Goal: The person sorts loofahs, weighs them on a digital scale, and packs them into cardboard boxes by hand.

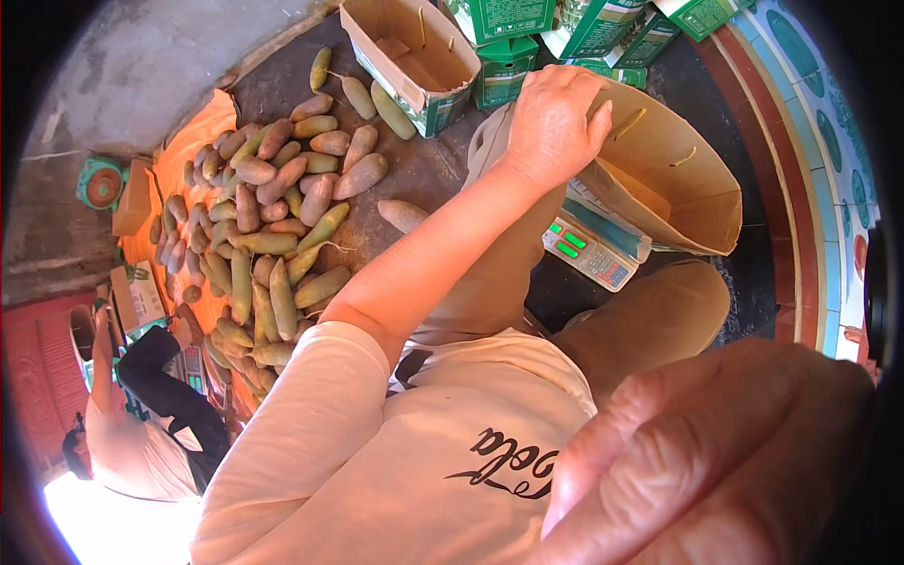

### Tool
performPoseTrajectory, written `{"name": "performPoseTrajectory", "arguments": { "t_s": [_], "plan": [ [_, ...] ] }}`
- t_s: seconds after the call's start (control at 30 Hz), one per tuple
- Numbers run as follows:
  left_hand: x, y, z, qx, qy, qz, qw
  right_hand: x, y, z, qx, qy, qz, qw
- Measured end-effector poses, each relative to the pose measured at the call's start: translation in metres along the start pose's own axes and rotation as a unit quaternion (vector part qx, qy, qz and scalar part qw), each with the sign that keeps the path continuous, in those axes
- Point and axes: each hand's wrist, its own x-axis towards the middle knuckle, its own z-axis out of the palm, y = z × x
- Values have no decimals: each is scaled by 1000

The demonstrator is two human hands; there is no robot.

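My left hand [557,122] is closed at the near-left rim of an open cardboard box [692,198], with its fingertips hidden behind the rim. The box has yellow cord handles and stands on a digital scale [591,256] with lit green displays. My left forearm passes over my bent knee. Large and close to the camera, my right hand [697,452] fills the lower right. Its fingers are bent and pressed together, and whatever may be between them is hidden. Left of my left arm lies a heap of long green and reddish root vegetables, like radishes [273,245].
A second open box [414,56] stands at the top, beside stacked green printed boxes [508,71]. One loose root vegetable [403,216] lies near my knee. At the far left, another person [141,443] reaches towards a box. A tiled wall [819,169] curves along the right.
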Motion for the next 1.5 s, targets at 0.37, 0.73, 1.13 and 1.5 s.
{"name": "performPoseTrajectory", "arguments": {
  "t_s": [0.37,0.73,1.13,1.5],
  "plan": [
    [-2,0,5,5,3,11,1000,-3,7,15,37,18,-20,999],
    [-3,-2,12,3,11,21,1000,-2,18,28,85,16,-42,995],
    [4,9,-5,-36,-25,16,999,-9,17,31,109,35,-38,993],
    [4,10,-2,-28,-23,28,999,-9,27,43,130,50,-48,989]
  ]
}}
